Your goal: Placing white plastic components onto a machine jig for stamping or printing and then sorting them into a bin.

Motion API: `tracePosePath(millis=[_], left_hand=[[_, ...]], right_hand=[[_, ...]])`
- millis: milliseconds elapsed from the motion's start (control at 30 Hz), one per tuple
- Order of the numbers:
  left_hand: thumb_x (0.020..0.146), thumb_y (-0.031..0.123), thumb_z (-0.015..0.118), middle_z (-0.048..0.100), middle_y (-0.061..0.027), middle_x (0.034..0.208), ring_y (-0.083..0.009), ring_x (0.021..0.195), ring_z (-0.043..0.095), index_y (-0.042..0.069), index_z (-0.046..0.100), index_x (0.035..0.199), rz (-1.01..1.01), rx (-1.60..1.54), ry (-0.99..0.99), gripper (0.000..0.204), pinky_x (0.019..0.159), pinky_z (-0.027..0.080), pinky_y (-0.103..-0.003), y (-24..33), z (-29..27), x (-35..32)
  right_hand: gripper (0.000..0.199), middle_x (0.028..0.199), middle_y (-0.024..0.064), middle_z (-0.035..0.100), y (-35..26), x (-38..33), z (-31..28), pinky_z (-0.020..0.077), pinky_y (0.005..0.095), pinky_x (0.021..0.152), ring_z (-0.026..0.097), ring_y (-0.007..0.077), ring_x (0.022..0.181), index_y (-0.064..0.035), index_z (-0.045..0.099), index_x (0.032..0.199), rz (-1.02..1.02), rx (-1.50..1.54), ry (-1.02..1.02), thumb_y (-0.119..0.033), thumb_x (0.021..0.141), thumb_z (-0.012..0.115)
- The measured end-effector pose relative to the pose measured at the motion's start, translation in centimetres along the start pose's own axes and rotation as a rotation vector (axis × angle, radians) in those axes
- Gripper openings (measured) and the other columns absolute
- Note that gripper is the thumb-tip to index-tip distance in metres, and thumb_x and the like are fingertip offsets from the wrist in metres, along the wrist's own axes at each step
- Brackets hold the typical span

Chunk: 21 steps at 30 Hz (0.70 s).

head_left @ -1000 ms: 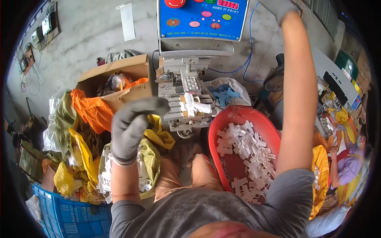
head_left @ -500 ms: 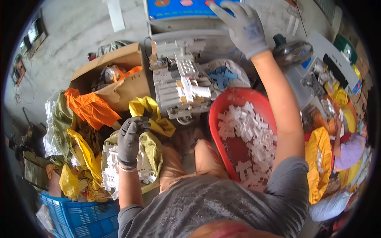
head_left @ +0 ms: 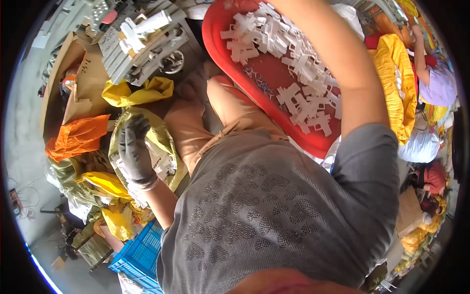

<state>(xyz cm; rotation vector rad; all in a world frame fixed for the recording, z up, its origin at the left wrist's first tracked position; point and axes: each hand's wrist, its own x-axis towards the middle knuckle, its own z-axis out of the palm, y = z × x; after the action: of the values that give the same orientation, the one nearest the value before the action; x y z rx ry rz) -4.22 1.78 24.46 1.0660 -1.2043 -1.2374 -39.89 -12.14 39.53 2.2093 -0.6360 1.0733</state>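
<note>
My left hand (head_left: pixel 134 152), in a grey glove, hovers over an olive woven sack (head_left: pixel 169 154) with white plastic pieces in it. Its fingers are curled together, and whatever they may hold is hidden. My right forearm (head_left: pixel 323 44) reaches up past the top edge, so the right hand is out of sight. Beneath that arm stands a red tub (head_left: pixel 223 54) full of white pistol-shaped plastic parts (head_left: pixel 308 63). At the upper left, a white plastic piece (head_left: pixel 142 30) rests on a grey metal machine (head_left: pixel 115 56) with a handwheel.
Left of the machine is a cardboard box (head_left: pixel 85 81). Yellow cloth (head_left: pixel 139 92), an orange bag (head_left: pixel 76 137) and a blue crate (head_left: pixel 142 257) crowd my left side. On the right, a person in purple (head_left: pixel 438 85) sits near a yellow sack (head_left: pixel 396 83).
The view has turned and tilted downward, moving the machine to the upper left. My right hand, earlier at a blue panel's buttons, has left the picture. The left hand remains by the sack.
</note>
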Motion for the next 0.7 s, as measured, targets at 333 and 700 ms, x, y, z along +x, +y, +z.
tracePosePath(millis=[333,700], left_hand=[[0.097,0.021,0.042,0.062,-0.0108,0.105,-0.018,0.091,0.06,-0.003,0.057,0.112,-0.319,0.36,0.096,0.032,0.082,0.049,-0.029,-3.3,-2.6,-3.9],[0.094,0.011,0.045,0.063,-0.0104,0.104,-0.0171,0.092,0.06,-0.004,0.058,0.112,-0.521,0.444,-0.282,0.026,0.084,0.047,-0.029,-9.5,5.5,-0.7]], right_hand=[[0.061,0.139,0.0125,0.042,-9.5,-57.7,-6.4,0.0322,0.0429,0.105,0.036,0.0317,0.13,-0.0186,0.043,0.134,1.712,-0.601,-0.891,-0.051,0.083,0.046],[0.065,0.136,0.0232,0.039,-18.7,-65.8,-2.9,0.037,0.0458,0.1,0.048,0.0384,0.117,-0.0118,0.041,0.133,1.942,-0.344,-0.909,-0.055,0.084,0.048]])
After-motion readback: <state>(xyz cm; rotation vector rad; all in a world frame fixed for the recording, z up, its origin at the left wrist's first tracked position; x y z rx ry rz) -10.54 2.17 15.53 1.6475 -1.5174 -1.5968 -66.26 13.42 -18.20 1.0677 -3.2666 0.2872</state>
